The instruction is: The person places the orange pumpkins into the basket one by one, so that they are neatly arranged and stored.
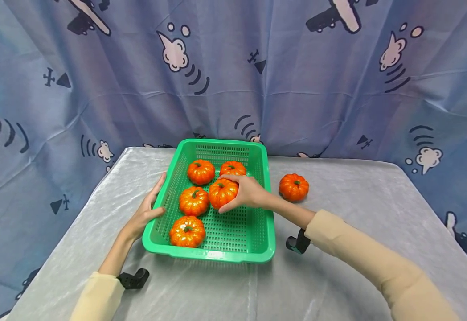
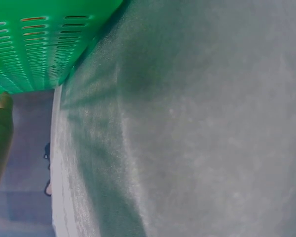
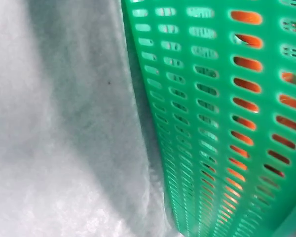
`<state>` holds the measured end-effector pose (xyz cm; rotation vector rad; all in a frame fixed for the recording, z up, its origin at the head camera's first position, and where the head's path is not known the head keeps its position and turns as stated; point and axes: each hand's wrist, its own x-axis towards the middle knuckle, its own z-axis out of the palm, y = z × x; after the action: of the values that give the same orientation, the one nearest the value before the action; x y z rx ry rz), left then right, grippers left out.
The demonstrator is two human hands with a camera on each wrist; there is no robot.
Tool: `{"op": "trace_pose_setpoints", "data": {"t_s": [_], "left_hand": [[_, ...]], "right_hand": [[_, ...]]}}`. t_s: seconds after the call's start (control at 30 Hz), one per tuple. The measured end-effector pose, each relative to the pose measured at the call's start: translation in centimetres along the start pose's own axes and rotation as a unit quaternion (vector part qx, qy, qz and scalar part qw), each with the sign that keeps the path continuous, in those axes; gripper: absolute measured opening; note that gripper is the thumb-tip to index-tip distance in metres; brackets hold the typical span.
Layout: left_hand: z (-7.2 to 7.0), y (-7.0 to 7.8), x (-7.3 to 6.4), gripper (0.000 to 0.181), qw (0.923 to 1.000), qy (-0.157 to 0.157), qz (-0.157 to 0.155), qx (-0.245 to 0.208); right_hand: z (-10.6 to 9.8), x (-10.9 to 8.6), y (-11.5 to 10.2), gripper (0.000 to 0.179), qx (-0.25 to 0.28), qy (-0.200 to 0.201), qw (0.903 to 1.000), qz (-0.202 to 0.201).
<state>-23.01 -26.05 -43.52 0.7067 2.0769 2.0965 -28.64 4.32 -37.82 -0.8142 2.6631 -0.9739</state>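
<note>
A green perforated plastic basket [image 1: 213, 255] stands on the table with several small glossy orange pumpkins inside. My right hand [image 1: 247, 192] reaches over the basket's right wall and grips a pumpkin [image 1: 223, 194] between thumb and fingers, near the basket's middle. Just left of it sits another pumpkin [image 1: 194, 201], and one behind it [image 1: 233, 168] is partly covered. My left hand [image 1: 143, 216] holds the basket's left side, thumb at the rim and fingers along the outside. In the right wrist view, orange shows through slots in the basket wall [image 3: 219, 64]; the right hand is mostly hidden there.
One more pumpkin [image 1: 293, 187] lies on the table to the right of the basket. Pale shiny cloth [image 1: 362, 214] covers the table. Behind the table's far edge hangs a blue patterned curtain [image 1: 225, 67].
</note>
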Motion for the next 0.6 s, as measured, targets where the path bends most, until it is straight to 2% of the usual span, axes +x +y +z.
{"op": "trace_pose_setpoints", "data": {"t_s": [0.2, 0.43, 0.6], "left_hand": [[-0.1, 0.0, 0.0, 0.089, 1.0000, -0.004, 0.002, -0.003], [-0.1, 0.0, 0.0, 0.090, 1.0000, -0.003, 0.001, -0.007], [-0.1, -0.1, -0.1, 0.091, 1.0000, -0.002, 0.006, -0.003]], "right_hand": [[0.6, 0.6, 0.1, 0.087, -0.029, -0.035, 0.9988, 0.015], [1.2, 1.0, 0.3, 0.088, -0.063, -0.066, 0.9959, -0.001], [1.9, 0.9, 0.2, 0.086, -0.074, -0.079, 0.9941, 0.006]]}}
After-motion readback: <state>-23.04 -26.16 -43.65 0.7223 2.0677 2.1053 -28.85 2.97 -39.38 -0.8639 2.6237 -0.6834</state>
